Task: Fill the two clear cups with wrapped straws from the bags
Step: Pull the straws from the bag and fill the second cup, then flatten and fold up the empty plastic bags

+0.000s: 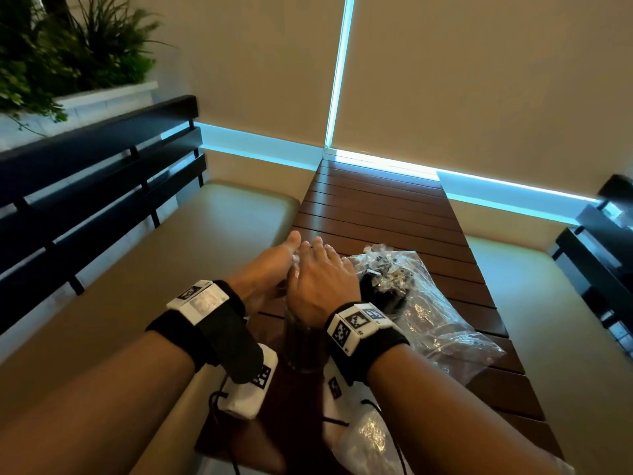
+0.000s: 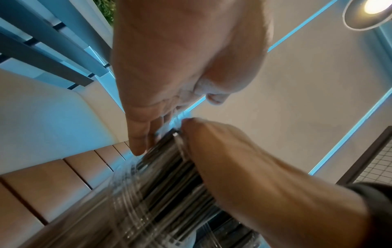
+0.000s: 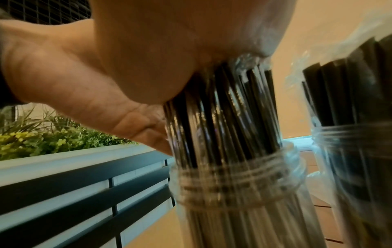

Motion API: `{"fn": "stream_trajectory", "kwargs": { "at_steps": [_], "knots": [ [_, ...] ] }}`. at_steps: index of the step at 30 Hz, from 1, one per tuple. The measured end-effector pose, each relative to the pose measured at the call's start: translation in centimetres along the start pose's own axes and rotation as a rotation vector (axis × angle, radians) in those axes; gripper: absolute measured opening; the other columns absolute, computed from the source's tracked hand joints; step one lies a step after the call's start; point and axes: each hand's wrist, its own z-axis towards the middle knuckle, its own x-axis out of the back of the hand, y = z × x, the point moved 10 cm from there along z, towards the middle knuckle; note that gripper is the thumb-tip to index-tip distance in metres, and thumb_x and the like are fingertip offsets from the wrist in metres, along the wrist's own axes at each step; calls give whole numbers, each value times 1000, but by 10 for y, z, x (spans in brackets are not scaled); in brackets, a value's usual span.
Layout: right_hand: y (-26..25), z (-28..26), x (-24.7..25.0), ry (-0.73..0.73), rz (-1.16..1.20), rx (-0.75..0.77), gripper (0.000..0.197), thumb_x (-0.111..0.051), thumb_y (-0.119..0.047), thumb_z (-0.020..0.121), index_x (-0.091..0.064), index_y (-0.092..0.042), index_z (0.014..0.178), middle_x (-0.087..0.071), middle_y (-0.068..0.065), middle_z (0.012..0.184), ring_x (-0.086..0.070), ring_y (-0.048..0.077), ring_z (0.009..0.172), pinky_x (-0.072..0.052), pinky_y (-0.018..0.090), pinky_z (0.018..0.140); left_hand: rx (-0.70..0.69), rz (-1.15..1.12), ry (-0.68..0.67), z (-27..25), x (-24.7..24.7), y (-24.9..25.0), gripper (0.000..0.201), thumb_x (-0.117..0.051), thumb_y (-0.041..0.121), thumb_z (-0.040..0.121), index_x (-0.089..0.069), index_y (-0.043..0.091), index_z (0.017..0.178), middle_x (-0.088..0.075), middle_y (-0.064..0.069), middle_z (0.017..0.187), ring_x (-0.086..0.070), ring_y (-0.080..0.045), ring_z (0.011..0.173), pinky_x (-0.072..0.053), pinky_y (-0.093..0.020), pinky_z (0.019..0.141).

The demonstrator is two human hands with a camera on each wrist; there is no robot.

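A clear cup (image 1: 301, 341) (image 3: 233, 177) packed with black wrapped straws (image 3: 222, 109) (image 2: 169, 176) stands near the front of the slatted wooden table (image 1: 387, 207). My right hand (image 1: 322, 282) (image 2: 244, 167) lies flat on the straw tops, fingers straight. My left hand (image 1: 270, 272) (image 2: 148, 80) rests against the left side of the bundle, its fingers (image 2: 137, 139) straight. A second clear cup (image 3: 356, 159), also full of black straws, stands just to the right, partly behind plastic. A crumpled clear bag (image 1: 431, 303) lies to the right of my hands.
Another clear bag (image 1: 370, 440) lies at the table's near edge beneath my right forearm. Cushioned benches (image 1: 212, 234) flank the table, with dark slatted backrests (image 1: 102, 173) behind them. A planter with greenery (image 1: 51, 63) sits at the far left. A blind-covered window (image 1: 479, 80) closes the far end.
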Motion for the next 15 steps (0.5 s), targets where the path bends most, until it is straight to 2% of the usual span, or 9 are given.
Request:
{"fn": "stream_trajectory", "kwargs": {
  "at_steps": [2,4,7,8,9,11,12,14,15],
  "knots": [
    [2,0,8,4,46,11,64,-20,-49,98,-12,-22,155,-5,11,163,-7,28,150,-10,52,119,-18,-3,18,-1,2,4,59,-20,58,103,-55,21,133,-68,3,100,-65,-10,88,-50,-25,63],
    [-4,0,16,46,3,81,63,-17,-49,98,-10,-26,155,-5,10,163,-4,27,150,-7,53,120,-43,-6,16,-3,0,10,62,-16,58,103,-46,22,143,-64,4,96,-62,-9,85,-49,-28,66],
    [-10,-3,7,37,-66,128,60,-18,-46,99,-21,-22,153,-19,10,161,-12,27,149,-9,53,119,-6,-69,7,-2,-3,8,67,-14,60,102,-40,17,148,-63,-4,116,-58,-12,81,-47,-32,67],
    [-11,-3,4,42,-75,130,59,-19,-46,99,-26,-20,152,-24,10,159,-16,27,148,-11,52,119,-2,-76,9,-1,-3,9,68,-14,61,102,-44,16,143,-64,-6,117,-58,-13,83,-48,-32,69],
    [-12,-3,1,46,-84,134,59,-20,-45,98,-30,-18,150,-29,10,157,-20,26,147,-13,49,118,-2,-82,12,0,-1,7,67,-14,61,102,-52,16,133,-65,-4,108,-59,-14,84,-48,-31,70],
    [-16,-3,-2,67,-95,132,63,-20,-44,95,-37,-13,146,-37,12,154,-28,26,144,-17,45,118,-2,-81,5,4,0,1,63,-14,61,102,-63,20,103,-68,1,89,-62,-12,85,-48,-28,71],
    [-17,-2,-3,86,-89,126,64,-20,-44,93,-40,-12,145,-39,13,152,-31,27,143,-19,44,117,-1,-71,5,4,0,0,62,-15,60,102,-63,22,91,-70,2,82,-63,-11,85,-48,-27,71],
    [-18,-2,-2,118,-72,124,61,-23,-43,94,-43,-11,142,-42,14,150,-35,28,140,-22,44,115,0,-84,-11,6,3,-8,57,-17,56,104,-59,23,83,-71,2,79,-64,-12,85,-49,-28,72],
    [-18,-2,-2,122,-65,125,57,-25,-42,96,-44,-12,141,-43,14,149,-35,28,140,-22,44,115,-4,-97,-25,4,4,-10,52,-18,51,106,-59,24,88,-71,-1,89,-64,-12,88,-49,-29,74]
  ]
}}
